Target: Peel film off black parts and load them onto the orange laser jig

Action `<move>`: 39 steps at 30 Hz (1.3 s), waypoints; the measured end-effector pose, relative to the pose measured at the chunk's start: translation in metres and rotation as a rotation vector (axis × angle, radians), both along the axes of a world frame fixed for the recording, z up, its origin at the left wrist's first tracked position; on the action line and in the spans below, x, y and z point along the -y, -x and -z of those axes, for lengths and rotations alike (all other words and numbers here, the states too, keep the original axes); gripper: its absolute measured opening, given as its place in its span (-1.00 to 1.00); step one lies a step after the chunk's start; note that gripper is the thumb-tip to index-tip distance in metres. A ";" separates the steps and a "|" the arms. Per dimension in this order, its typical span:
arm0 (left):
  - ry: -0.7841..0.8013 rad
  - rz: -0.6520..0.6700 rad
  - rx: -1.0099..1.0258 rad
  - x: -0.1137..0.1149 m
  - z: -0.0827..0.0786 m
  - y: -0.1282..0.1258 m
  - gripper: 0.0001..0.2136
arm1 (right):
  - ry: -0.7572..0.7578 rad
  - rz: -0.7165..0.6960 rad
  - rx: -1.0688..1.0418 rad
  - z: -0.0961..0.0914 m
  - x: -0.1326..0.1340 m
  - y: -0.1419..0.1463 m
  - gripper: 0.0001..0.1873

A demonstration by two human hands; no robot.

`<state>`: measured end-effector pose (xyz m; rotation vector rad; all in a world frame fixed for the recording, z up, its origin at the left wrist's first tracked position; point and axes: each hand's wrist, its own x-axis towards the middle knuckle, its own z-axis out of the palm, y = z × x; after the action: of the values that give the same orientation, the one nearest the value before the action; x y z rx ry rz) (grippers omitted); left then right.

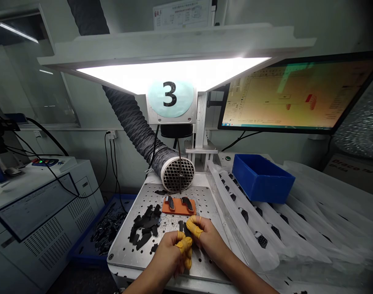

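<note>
My left hand [174, 251] and my right hand [205, 237] are close together over the perforated metal plate [128, 241], both wearing yellow finger cots. Their fingers are curled. Between the fingertips sits a small black part [183, 226], pinched mostly by my right hand, with my left hand's fingers just below it. Just beyond lies an orange fixture [178, 207] holding two black patterned pieces. A heap of black scraps [146, 226] lies on the plate to the left of my hands.
A grey duct with a mesh mouth [177, 174] opens above the plate, under a machine head marked 3 [171, 98]. A blue bin [261, 177] and white trays of black parts [260, 232] lie right. A monitor [296, 98] stands behind. A blue crate of scraps [107, 228] sits lower left.
</note>
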<state>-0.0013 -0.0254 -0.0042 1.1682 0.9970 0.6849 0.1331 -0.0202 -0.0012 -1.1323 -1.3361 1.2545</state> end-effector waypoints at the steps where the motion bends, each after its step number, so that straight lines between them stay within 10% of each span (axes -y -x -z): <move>1: 0.000 0.001 -0.003 0.000 0.000 0.000 -0.62 | 0.001 -0.001 0.002 0.000 0.000 0.000 -0.66; 21: 0.018 -0.097 0.015 -0.009 -0.012 0.013 -0.55 | 0.033 0.185 -0.239 -0.001 -0.004 -0.004 -0.77; 25: -0.412 -0.310 -0.314 -0.038 -0.024 0.023 -0.69 | 0.042 0.154 -0.283 0.002 -0.006 -0.005 -0.78; 28: -0.729 -0.402 -0.929 -0.065 -0.034 0.026 -0.76 | 0.037 0.153 -0.307 0.003 -0.008 -0.006 -0.80; 39: -0.660 -0.360 -1.377 -0.098 -0.043 -0.014 -0.80 | 0.026 0.142 -0.323 -0.001 -0.006 -0.006 -0.81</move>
<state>0.0124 0.0724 0.0386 2.1464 2.2690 0.4200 0.1388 -0.0140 -0.0001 -0.9754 -0.9853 1.2892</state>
